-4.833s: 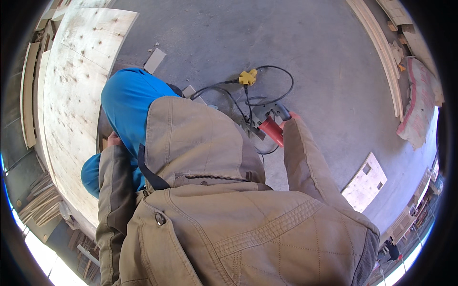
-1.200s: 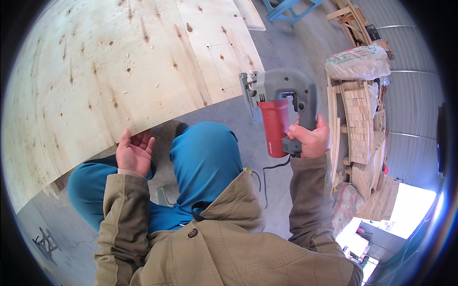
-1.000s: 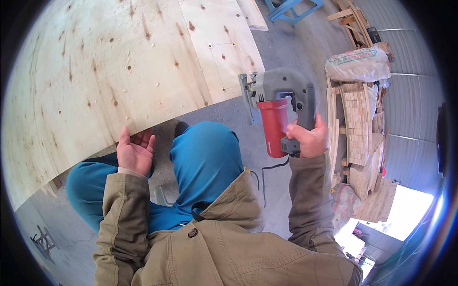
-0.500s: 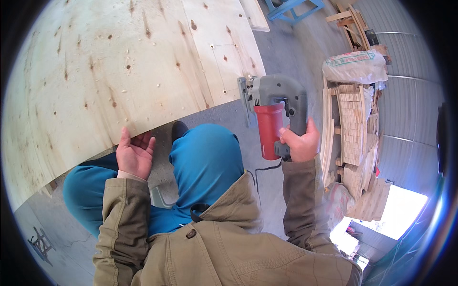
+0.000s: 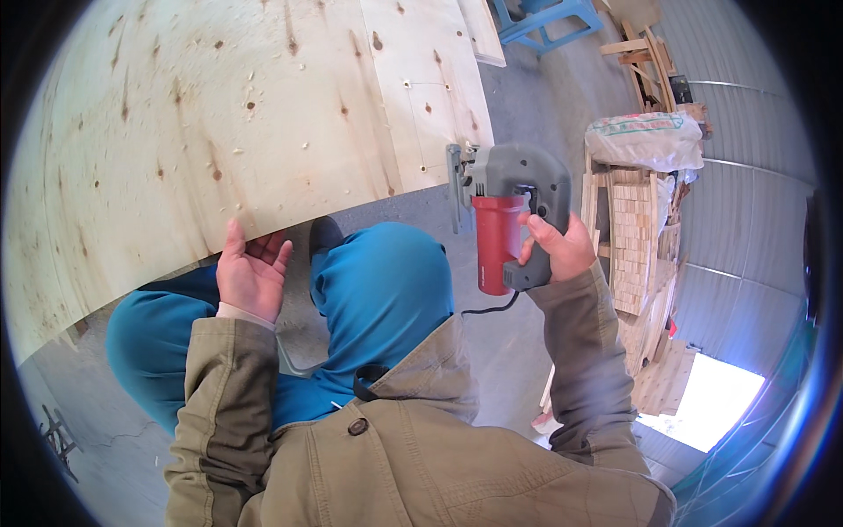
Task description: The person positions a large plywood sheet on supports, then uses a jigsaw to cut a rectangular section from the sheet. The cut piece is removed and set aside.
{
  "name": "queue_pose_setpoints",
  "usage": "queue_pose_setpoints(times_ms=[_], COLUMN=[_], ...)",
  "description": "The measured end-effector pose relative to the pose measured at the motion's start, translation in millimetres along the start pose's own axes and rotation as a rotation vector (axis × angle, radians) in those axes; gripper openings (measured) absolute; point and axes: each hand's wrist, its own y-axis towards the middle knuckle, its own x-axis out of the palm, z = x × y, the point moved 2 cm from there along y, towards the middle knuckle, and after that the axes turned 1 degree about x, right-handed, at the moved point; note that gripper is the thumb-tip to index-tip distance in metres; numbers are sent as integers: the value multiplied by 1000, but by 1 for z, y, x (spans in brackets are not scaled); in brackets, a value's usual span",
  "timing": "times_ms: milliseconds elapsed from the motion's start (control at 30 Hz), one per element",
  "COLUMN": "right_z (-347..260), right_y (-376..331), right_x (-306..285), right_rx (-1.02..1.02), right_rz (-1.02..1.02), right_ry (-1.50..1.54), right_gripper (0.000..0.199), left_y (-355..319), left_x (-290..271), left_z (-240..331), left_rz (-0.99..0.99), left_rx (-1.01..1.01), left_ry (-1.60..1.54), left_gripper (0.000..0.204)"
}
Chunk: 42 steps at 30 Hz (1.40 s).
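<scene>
Plywood sheet beside jigsaw.

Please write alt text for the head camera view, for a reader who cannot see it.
The right hand grips a red and grey jigsaw at the near edge of a large plywood sheet. The left hand is open, its fingers at the sheet's edge. Blue trousers and stacked wood are visible.

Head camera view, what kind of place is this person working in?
Most likely a woodworking shop or shed: a large plywood sheet fills the view, the right hand holds a red and grey jigsaw, and stacked wood pieces stand by a corrugated metal wall.
</scene>
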Motion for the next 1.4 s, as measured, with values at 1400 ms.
queue_pose_setpoints(times_ms=[1400], right_z=[-20], right_y=[21], right_x=[2], right_rx=[20], right_rz=[48], right_ry=[-184], right_gripper=[26], left_y=[10], left_x=[8], left_z=[-8], left_rz=[7], left_rx=[15], left_ry=[-20], left_gripper=[16])
